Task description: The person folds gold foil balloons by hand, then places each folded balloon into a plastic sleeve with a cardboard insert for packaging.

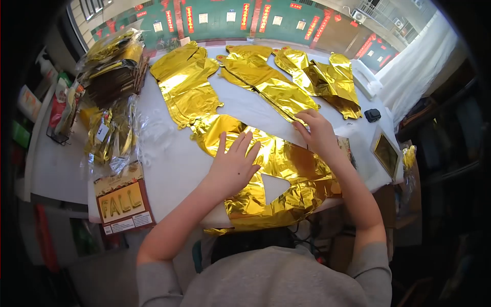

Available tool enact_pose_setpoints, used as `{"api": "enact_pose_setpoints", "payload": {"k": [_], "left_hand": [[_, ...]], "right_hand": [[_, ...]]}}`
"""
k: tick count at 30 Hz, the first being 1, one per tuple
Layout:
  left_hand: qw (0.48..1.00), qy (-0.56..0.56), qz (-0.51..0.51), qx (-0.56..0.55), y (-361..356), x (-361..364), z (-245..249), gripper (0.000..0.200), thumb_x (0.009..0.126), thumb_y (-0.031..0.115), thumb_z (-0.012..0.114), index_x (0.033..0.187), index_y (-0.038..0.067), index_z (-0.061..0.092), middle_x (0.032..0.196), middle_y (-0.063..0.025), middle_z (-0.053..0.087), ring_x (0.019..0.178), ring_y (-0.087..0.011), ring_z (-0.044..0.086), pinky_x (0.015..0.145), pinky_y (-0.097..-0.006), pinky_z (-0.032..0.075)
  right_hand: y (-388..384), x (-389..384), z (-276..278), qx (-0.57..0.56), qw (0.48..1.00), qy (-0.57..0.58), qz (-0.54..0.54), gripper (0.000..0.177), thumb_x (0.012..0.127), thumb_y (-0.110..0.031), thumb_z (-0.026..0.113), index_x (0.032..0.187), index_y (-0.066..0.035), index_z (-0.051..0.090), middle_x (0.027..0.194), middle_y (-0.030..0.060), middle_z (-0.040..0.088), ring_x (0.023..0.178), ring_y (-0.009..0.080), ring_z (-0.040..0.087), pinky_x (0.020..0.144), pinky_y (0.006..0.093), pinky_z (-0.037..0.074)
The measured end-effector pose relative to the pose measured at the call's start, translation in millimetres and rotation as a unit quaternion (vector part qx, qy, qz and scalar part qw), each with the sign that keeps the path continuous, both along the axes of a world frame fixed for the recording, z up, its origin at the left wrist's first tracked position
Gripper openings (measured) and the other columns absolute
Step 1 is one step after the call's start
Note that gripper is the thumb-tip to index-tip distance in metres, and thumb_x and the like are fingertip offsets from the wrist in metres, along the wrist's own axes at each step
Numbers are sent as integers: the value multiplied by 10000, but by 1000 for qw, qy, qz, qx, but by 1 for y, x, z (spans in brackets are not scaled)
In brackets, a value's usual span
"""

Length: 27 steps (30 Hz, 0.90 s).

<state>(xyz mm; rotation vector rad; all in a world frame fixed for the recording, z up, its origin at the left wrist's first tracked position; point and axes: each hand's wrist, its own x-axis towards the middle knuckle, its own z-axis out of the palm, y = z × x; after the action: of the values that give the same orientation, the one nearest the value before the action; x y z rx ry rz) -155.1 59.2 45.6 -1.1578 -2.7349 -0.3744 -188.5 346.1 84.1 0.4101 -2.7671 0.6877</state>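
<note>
A flat gold foil letter balloon [294, 158], shaped like an A with a triangular hole, lies nearest me and hangs over the table's front edge. My left hand [230, 169] rests on its left part, palm down with fingers spread. At the lower end of the middle foil balloon [286, 92], my right hand [319, 133] has thumb and fingers bent together on the foil edge. Another foil balloon [186, 89] spreads out at the left, touching the A-shaped one. A partly folded foil balloon [332, 79] lies at the right.
A printed FALL package card [123, 202] sits at the table's front left. Behind it are plastic-wrapped gold foil packs [110, 133] and a tall stack of foil packets [112, 66]. A small black object [373, 115] and a diamond-shaped framed piece [386, 153] lie at the right.
</note>
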Motion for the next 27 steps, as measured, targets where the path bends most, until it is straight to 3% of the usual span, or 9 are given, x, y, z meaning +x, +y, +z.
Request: {"api": "enact_pose_setpoints", "payload": {"k": [1, 5, 8, 11, 13, 17, 21, 24, 27], "left_hand": [[1000, 18, 14, 0, 1, 2, 6, 524, 984, 304, 639, 1436, 55, 545, 1537, -205, 482, 1461, -338, 440, 1210, -651, 243], [998, 33, 46, -26, 10, -13, 23, 343, 954, 247, 663, 1221, 34, 634, 1347, -177, 616, 1317, -331, 564, 1182, -610, 326], [999, 39, 31, -5, 44, -31, 26, 329, 946, 222, 665, 1192, 7, 623, 1316, -185, 619, 1296, -334, 570, 1171, -560, 367], [997, 43, 1, 71, 85, -41, 2, 448, 958, 230, 650, 1306, -41, 571, 1385, -225, 583, 1340, -359, 540, 1174, -541, 367], [994, 64, -11, 83, 100, -44, -3, 507, 966, 245, 643, 1363, -55, 545, 1414, -241, 564, 1366, -367, 521, 1182, -547, 355], [996, 55, -7, 75, 104, -40, -9, 622, 1001, 319, 595, 1468, -72, 472, 1492, -259, 503, 1442, -379, 445, 1231, -553, 270], [991, 56, -14, 117, 102, -42, -17, 630, 1020, 353, 560, 1482, -65, 466, 1511, -251, 491, 1459, -390, 423, 1251, -572, 209], [991, 55, -13, 122, 101, -44, -20, 623, 1024, 359, 552, 1482, -56, 470, 1518, -248, 484, 1463, -388, 416, 1251, -588, 193], [990, 66, -7, 121, 101, -46, -19, 620, 1014, 386, 555, 1441, -62, 515, 1512, -244, 493, 1455, -376, 418, 1244, -593, 208]], "right_hand": [[3, -9, -5, 50, 997, 45, -35, 198, 936, -182, 737, 1058, -27, 747, 1081, 140, 719, 944, 312, 711, 813, 391, 559], [16, -27, -9, 98, 995, 8, -26, 168, 922, -161, 712, 1022, -32, 750, 996, 136, 724, 867, 339, 702, 796, 421, 560], [25, -38, -8, 117, 993, -7, -5, 136, 887, -122, 702, 979, -36, 752, 912, 146, 717, 837, 349, 698, 777, 433, 559], [29, -49, -6, 113, 992, -51, 32, 120, 869, -132, 701, 895, -26, 749, 865, 159, 706, 821, 356, 703, 756, 436, 560], [11, -47, 10, 236, 969, -70, 21, 105, 844, -136, 707, 820, -52, 764, 828, 174, 719, 828, 356, 724, 751, 439, 581], [0, -47, 8, 324, 945, -33, 41, 93, 791, -98, 719, 710, -96, 765, 758, 147, 723, 771, 313, 750, 700, 407, 590], [0, -53, 12, 318, 946, -49, 37, 79, 791, -113, 720, 732, -94, 769, 769, 142, 726, 779, 325, 743, 707, 411, 588], [6, -57, 21, 231, 971, -57, 21, 57, 774, -118, 731, 769, -96, 784, 781, 133, 731, 772, 329, 733, 713, 418, 585], [9, -61, 39, 130, 982, -136, 11, 179, 789, -141, 801, 928, -29, 799, 811, 138, 758, 720, 252, 731, 719, 360, 575]]}}
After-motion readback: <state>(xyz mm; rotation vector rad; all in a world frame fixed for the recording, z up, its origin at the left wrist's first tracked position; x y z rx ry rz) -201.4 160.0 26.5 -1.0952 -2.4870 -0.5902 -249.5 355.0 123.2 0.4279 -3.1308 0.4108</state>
